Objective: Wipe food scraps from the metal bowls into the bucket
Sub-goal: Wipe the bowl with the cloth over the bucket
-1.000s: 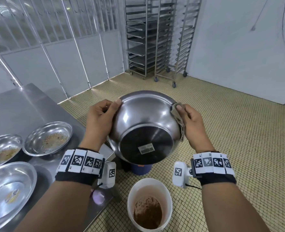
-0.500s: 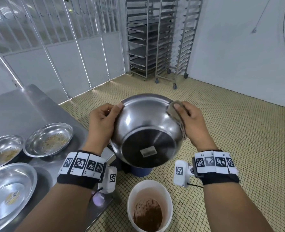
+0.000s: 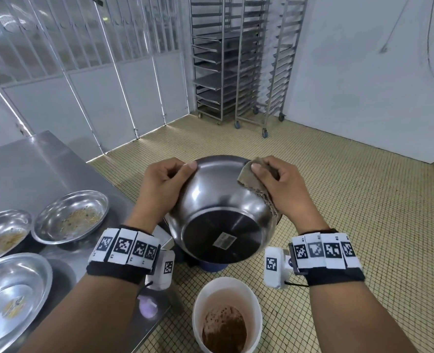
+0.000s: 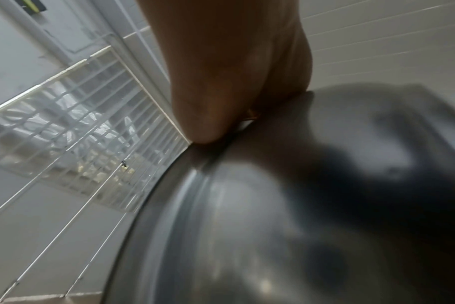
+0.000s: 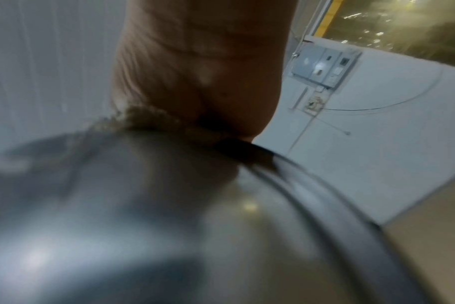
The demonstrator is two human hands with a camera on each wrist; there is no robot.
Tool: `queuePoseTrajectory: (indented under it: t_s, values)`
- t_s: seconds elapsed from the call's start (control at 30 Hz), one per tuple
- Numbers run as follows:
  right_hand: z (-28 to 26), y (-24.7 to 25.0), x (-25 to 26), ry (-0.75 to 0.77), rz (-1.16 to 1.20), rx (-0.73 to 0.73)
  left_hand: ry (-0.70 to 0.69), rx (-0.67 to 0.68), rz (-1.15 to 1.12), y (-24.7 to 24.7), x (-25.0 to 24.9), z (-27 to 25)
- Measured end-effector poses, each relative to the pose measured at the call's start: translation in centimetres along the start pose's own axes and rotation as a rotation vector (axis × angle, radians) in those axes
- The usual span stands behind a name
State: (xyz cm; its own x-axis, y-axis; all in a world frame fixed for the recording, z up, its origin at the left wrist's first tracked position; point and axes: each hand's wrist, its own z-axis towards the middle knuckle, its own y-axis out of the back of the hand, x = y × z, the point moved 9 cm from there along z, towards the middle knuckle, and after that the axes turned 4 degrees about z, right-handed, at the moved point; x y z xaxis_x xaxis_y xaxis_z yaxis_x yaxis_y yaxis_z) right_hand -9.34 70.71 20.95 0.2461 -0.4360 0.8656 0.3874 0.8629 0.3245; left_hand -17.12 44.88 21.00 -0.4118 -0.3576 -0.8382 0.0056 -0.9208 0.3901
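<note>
1. Holding a large metal bowl [image 3: 218, 210] in the air with both hands, bottom turned toward the camera, tilted, above the white bucket [image 3: 227, 314] on the tiled floor.
2. Left hand [image 3: 159, 192]: fingers curled round the bowl's left rim, thumb on the outer wall.
3. Right hand [image 3: 284, 192]: fingers pinching a brownish cloth [image 3: 251, 182] against the right rim, cloth draped over the outer wall.
4. Brown scraps lying in the bucket's bottom.
5. Resting on the steel counter [image 3: 32, 161] at the left: three shallow metal bowls, two with food residue [image 3: 70, 217] [image 3: 2, 235], one nearer [image 3: 9, 296].
</note>
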Motion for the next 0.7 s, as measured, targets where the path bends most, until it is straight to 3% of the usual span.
queuePoseTrajectory:
  t_s: [0.1, 0.17, 0.27, 0.4, 0.47, 0.6, 0.7]
  values:
    - [-0.9, 0.9, -2.8, -0.157, 0.23, -0.083, 0.116, -0.132, -0.206, 1.5, 1.5, -0.2]
    - [-1.4, 0.6, -3.6, -0.197, 0.252, -0.092, 0.109, -0.144, -0.212, 1.7, 1.8, -0.4]
    - [-0.5, 0.9, -1.9, -0.115, 0.161, -0.075, 0.03, -0.084, -0.14, 1.0, 1.3, -0.5]
    - [0.6, -0.5, 0.8, 0.005, -0.087, 0.08, -0.044, 0.009, -0.009, -0.6, -0.2, -0.7]
    - [0.4, -0.2, 0.2, -0.003, -0.015, 0.033, -0.02, -0.027, -0.039, 0.0, -0.1, -0.7]
    - [-1.4, 0.4, -3.5, -0.178, 0.259, -0.083, 0.115, -0.133, -0.193, 1.3, 2.8, -1.2]
    - [-1.8, 0.4, -3.8, -0.181, 0.256, -0.098, 0.119, -0.062, -0.09, 0.8, 3.2, -1.6]
